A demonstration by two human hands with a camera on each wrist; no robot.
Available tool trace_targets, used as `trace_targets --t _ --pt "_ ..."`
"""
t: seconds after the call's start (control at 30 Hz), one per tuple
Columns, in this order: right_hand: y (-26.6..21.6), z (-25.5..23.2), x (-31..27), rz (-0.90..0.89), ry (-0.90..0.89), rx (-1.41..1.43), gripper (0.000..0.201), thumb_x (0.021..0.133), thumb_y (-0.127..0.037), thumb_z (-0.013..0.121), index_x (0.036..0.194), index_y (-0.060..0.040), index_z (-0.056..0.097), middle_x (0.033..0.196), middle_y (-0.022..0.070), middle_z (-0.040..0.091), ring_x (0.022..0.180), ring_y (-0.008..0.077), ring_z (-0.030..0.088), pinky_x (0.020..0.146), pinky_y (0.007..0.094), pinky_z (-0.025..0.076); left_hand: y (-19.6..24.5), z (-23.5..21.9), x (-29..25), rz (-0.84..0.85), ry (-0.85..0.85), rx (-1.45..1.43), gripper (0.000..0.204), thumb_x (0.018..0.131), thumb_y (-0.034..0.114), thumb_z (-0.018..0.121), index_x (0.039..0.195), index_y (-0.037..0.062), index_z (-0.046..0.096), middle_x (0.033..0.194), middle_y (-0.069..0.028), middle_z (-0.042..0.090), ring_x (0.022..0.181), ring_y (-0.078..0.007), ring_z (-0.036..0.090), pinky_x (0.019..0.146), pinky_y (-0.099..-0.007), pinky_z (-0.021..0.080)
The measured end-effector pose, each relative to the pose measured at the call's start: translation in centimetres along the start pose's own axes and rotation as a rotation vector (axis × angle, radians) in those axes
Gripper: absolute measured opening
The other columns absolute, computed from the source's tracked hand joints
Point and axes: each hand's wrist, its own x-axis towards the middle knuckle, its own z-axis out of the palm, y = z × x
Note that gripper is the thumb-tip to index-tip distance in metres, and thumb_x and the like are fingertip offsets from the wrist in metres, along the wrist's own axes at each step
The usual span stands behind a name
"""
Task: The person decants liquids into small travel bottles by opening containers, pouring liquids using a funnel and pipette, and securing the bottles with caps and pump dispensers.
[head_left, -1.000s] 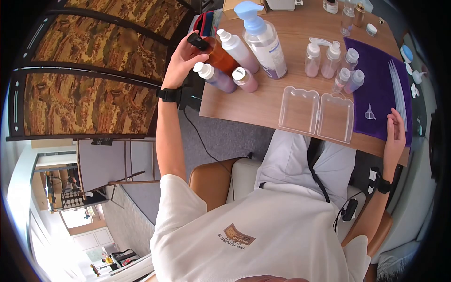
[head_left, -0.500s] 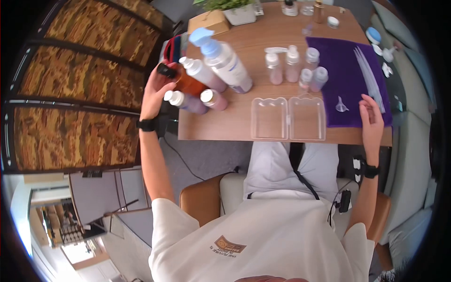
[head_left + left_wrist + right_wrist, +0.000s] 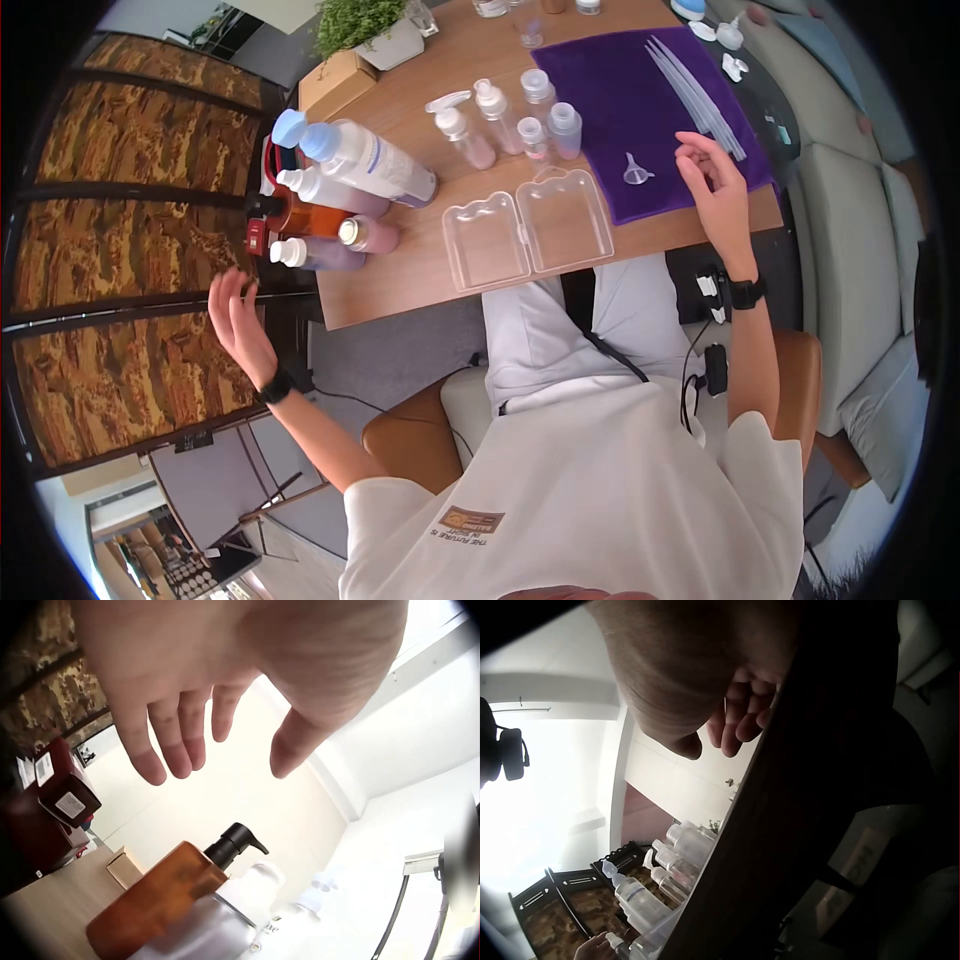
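In the head view my left hand point(image 3: 242, 328) hangs in the air off the table's left edge, fingers relaxed and apart, holding nothing. Closest to it stand an orange bottle point(image 3: 305, 214) with a black pump, a white-capped bottle point(image 3: 325, 253) and a small pink bottle point(image 3: 372, 234). The left wrist view shows the orange bottle point(image 3: 157, 900) below the bare fingers. My right hand point(image 3: 718, 190), fingers loosely bent and empty, is over the near right part of the purple cloth point(image 3: 600, 75), beside the clear plastic strips point(image 3: 690, 95). A small funnel point(image 3: 637, 174) lies left of it.
An open clear case point(image 3: 528, 238) lies at the table's front edge. Behind it stand several small bottles point(image 3: 500, 115). A large pump bottle point(image 3: 375, 160) is at the left, with a cardboard box point(image 3: 338, 84) and a potted plant point(image 3: 390, 42) further back.
My left hand has let go of the orange bottle and moved off the table's left edge. My right hand has lifted slightly from beside the strips. The head view has turned.
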Motion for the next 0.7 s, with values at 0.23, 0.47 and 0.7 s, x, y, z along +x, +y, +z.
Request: trace_targets --t 0.23,0.47,0.7 --pt "2.0 -0.7 -0.1 0.048 -0.043 -0.063 0.027 0.108 -0.009 0.062 0.134 -0.0010 0.066 0.113 0.0009 0.067 0.104 0.0077 0.061 0.092 0.0226 0.049 -1.7 5.2 -8.3 -0.003 0.088 0.049 0.045 0.108 0.012 0.059 0.067 0.0069 0.043 0.069 0.0051 0.043 0.064 -0.0063 0.038 0.058 -0.0282 0.026" --pt "2.5 -0.7 0.0 -0.037 -0.043 -0.059 0.028 0.106 -0.007 0.063 0.134 -0.0009 0.066 0.108 0.0005 0.064 0.099 0.0071 0.061 0.090 0.0224 0.049 -4.7 14.6 -11.3 -0.156 -0.141 -0.181 0.052 0.108 0.017 0.064 0.063 0.0119 0.039 0.064 0.0101 0.037 0.061 -0.0024 0.026 0.054 -0.0294 0.017" --pt "0.1 0.1 -0.4 -0.118 0.023 -0.066 0.024 0.100 -0.007 0.071 0.123 -0.0015 0.072 0.094 -0.0016 0.068 0.076 0.0047 0.054 0.070 0.0217 0.045 -4.8 19.1 -10.6 -0.167 -0.221 -0.246 0.052 0.109 0.020 0.063 0.063 0.0119 0.039 0.064 0.0108 0.037 0.059 -0.0024 0.025 0.054 -0.0288 0.017"
